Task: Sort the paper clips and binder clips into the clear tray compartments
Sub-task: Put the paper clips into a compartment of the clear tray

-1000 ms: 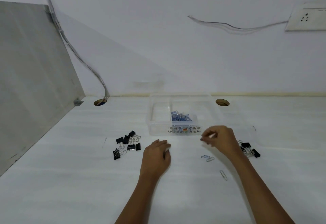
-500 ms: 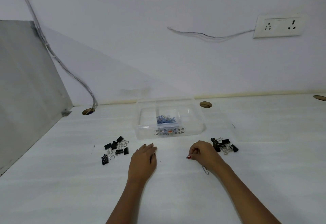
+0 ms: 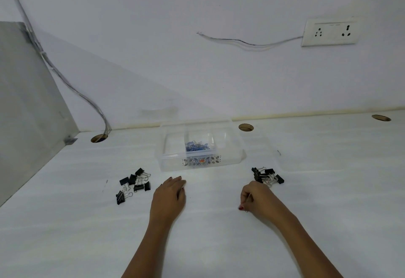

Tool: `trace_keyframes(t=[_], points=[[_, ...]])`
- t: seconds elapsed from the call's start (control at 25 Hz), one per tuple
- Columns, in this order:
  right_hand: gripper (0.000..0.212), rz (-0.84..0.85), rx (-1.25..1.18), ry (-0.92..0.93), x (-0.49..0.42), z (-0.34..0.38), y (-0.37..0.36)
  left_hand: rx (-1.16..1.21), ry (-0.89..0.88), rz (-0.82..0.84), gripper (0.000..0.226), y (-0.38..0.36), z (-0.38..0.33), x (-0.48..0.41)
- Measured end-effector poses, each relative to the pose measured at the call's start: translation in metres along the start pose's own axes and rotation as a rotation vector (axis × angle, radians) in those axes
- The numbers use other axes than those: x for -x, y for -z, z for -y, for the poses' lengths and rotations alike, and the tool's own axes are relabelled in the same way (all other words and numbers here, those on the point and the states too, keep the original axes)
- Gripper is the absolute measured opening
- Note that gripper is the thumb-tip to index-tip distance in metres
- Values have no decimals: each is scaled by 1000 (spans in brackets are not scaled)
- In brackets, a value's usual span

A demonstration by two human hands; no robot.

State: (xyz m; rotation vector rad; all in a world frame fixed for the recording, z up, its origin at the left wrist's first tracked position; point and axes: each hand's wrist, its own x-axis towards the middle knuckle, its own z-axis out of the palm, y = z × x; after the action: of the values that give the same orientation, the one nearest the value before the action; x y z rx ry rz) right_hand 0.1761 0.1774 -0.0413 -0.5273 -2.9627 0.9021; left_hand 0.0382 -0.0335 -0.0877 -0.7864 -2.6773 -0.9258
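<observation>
One white counter (image 3: 328, 212) is carrying everything, running from a grey side panel (image 3: 26, 106) at its left edge back to the wall, where a socket plate (image 3: 331, 31) is hanging with loose wires trailing from it. Three round cable holes are sitting along the counter's back edge, and a bundle of cables is dropping into the leftmost one (image 3: 99, 138). The clear tray (image 3: 173, 163) is sitting near the back edge, between the left and middle holes, and a heap of blue paper clips (image 3: 196, 147) is lying in its middle compartment; the compartments to either side are looking bare, though the clear plastic is making that hard to judge. Both forearms are reaching in from the front edge. The left hand (image 3: 169, 198) is resting palm down on the counter in front of the tray, fingers loosely together, and whether anything is lying beneath it cannot be told. The right hand (image 3: 257, 200) is curling closed, its thumb and fingers pinching a thin silver paper clip (image 3: 248, 198) just above the surface. One scatter of black binder clips (image 3: 134, 184) is lying toward the left edge, beside the left hand, and a second cluster of binder clips (image 3: 268, 175) is lying just behind the right hand's knuckles.
</observation>
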Motion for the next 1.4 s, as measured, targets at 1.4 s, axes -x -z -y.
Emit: trace_keyframes(t=[1.4], points=[[14,-893,-110,110,-43,0,-3,18,-158,-158,27,-1,3,-6]])
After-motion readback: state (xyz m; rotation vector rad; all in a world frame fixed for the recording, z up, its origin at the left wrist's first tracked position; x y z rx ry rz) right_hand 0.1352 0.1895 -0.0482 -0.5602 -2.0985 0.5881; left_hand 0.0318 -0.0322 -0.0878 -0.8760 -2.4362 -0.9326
